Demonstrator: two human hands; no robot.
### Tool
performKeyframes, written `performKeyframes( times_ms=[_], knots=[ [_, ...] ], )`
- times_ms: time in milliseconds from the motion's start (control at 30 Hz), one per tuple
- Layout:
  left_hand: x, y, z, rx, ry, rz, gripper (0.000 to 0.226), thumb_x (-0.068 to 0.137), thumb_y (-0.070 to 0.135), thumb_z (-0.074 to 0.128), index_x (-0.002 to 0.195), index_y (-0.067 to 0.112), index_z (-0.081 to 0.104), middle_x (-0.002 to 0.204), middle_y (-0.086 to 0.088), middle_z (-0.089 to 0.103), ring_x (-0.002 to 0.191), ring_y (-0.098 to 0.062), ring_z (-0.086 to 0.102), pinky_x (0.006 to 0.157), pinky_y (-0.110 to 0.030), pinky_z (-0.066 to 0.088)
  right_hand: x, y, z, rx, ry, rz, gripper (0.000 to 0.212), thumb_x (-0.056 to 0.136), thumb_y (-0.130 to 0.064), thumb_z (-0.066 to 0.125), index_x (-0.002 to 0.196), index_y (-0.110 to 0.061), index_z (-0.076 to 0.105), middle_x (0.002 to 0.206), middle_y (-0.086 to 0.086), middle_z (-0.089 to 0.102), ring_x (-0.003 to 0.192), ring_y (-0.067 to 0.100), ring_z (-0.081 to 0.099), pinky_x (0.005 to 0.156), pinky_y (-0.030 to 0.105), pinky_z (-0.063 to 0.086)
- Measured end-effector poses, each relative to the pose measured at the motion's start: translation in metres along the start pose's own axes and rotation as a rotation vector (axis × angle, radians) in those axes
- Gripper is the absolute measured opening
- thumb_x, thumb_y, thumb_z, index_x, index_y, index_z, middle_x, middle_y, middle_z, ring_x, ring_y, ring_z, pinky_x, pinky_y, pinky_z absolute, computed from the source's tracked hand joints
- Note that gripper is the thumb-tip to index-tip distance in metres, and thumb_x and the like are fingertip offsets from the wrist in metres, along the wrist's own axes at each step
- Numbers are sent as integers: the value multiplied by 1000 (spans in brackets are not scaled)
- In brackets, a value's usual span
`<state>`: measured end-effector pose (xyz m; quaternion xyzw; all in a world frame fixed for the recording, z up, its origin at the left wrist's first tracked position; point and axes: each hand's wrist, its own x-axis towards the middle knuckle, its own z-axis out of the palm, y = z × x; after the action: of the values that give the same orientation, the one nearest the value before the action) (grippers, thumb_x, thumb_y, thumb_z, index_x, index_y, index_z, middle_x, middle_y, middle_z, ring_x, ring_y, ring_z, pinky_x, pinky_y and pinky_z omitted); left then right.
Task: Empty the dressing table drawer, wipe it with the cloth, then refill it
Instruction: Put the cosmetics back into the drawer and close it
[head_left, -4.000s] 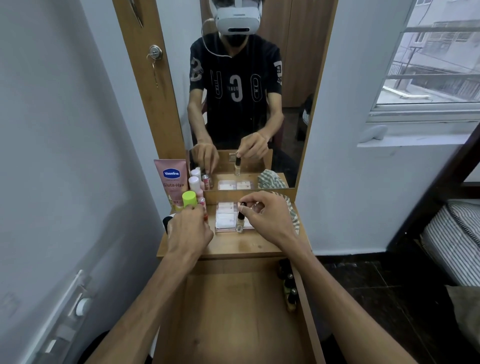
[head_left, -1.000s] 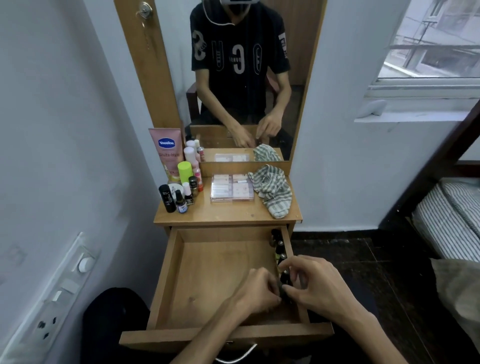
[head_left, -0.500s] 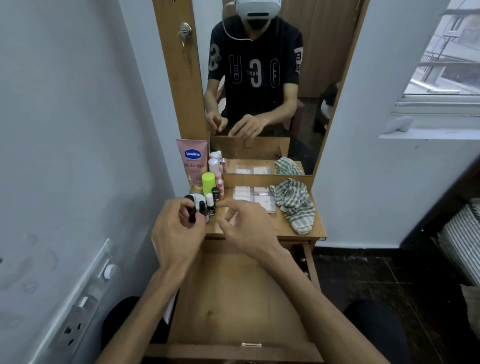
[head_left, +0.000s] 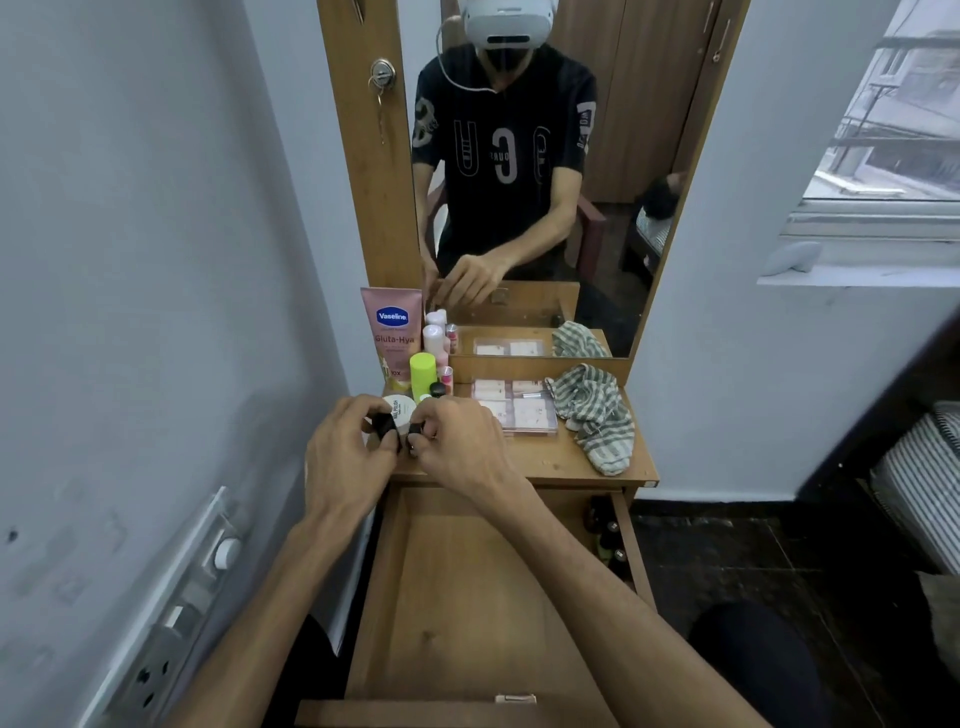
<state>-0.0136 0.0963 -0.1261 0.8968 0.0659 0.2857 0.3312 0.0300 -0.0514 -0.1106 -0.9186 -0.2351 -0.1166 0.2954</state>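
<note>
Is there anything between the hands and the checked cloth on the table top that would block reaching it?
Nothing visible blocks it. The cloth lies at the right of the table top; only the flat clear case lies between it and the right hand. Both hands hold small dark bottles, the left hand too.

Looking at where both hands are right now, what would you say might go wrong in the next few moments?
1. Both the left hand and right hand are setting small dark bottles into a crowded cluster beside the green-capped bottle; a nudge could topple neighbours.
2. A few bottles remain along the drawer's right side, so wiping now would be premature.
3. The cloth lies close to the tabletop's right edge and might slip off if bumped.
</note>
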Motion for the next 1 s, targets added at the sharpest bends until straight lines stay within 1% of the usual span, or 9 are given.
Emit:
performKeyframes(
  times_ms=[100,200,333,400,467,600,700,833,1000],
  knots=[
    [-10,7,-3,-60,10,40,32,73,6,84,101,15,72,100,3,69,76,-15,65,68,-37,58,-17,10,-13,93,7,23,14,85,-27,75,96,-21,80,89,-6,75,82,11,66,64,23,44],
    [-30,20,-3,-138,-50,103,33,72,7,85,100,19,73,93,10,68,77,-7,65,68,-29,58,-45,30,-31,185,-21,72,8,79,-32,77,84,-26,78,77,-14,73,69,0,63,59,17,46],
    [-64,42,14,-217,-269,142,35,69,9,86,100,21,77,92,14,69,79,-8,67,71,-25,57,-97,61,-63,200,-124,109,5,74,-28,78,79,-26,76,72,-14,72,71,3,67,62,21,54],
    [-85,54,27,-255,-390,151,32,66,10,85,95,23,78,88,15,70,77,-9,68,68,-24,57,-127,74,-80,172,-186,123,5,76,-28,79,80,-28,77,73,-15,72,74,2,68,61,14,49],
    [-104,66,41,-298,-527,133,32,64,10,83,92,23,79,86,13,70,77,-9,68,66,-25,57,-154,87,-93,143,-250,142,5,78,-28,80,82,-29,77,72,-16,71,73,0,68,61,13,47],
    [-131,87,61,-303,-777,112,28,68,15,81,93,25,79,89,14,71,80,-2,68,67,-23,59,-193,107,-112,39,-342,186,9,75,-34,78,84,-30,77,73,-15,70,70,2,66,58,16,48],
    [-144,99,71,-292,-904,95,24,71,15,82,93,25,78,89,13,71,75,1,67,63,-18,56,-210,119,-120,-11,-378,220,13,76,-39,75,85,-31,77,78,-16,72,75,3,67,65,18,53],
    [-156,109,83,-291,-1006,108,22,73,18,81,94,24,77,96,12,69,80,-4,69,69,-26,61,-218,126,-121,-42,-380,217,22,74,-50,67,86,-34,78,82,-20,72,79,2,66,72,17,52],
    [-166,110,93,-288,-1018,81,20,68,15,81,86,23,75,93,9,65,77,-9,69,68,-36,61,-220,133,-114,-97,-410,176,18,75,-42,70,87,-32,79,83,-15,71,78,6,64,71,23,55]
  ],
)
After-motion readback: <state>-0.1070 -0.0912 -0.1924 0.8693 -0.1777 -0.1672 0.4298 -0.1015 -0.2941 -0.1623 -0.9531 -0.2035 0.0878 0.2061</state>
